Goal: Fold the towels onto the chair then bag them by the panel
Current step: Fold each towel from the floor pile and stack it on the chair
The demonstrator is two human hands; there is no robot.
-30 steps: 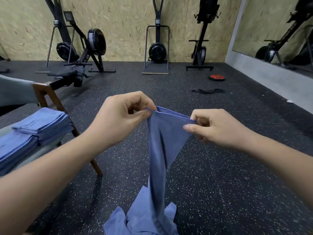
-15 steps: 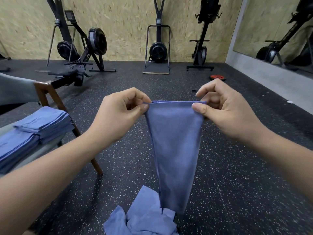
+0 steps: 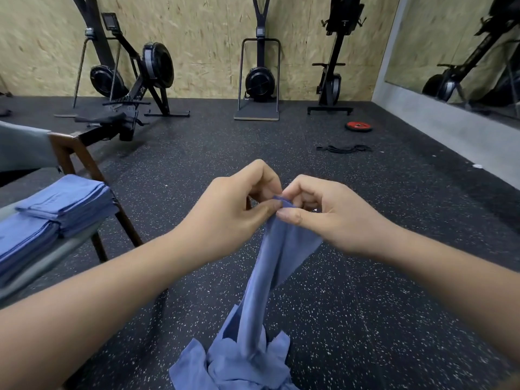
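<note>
Left hand (image 3: 233, 213) and right hand (image 3: 333, 218) meet at centre frame, both pinching the blue towel (image 3: 267, 271), which hangs to the bottom edge. Matching its corners squarely now should suit the folded stack (image 3: 67, 201) on the chair (image 3: 70, 153), left.

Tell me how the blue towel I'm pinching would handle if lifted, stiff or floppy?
Probably floppy: the towel hangs limp and bunched below the pinch. Likely light, since the left hand and right hand carry it by fingertips alone. It seems matte cloth, so unlikely to slip.
</note>
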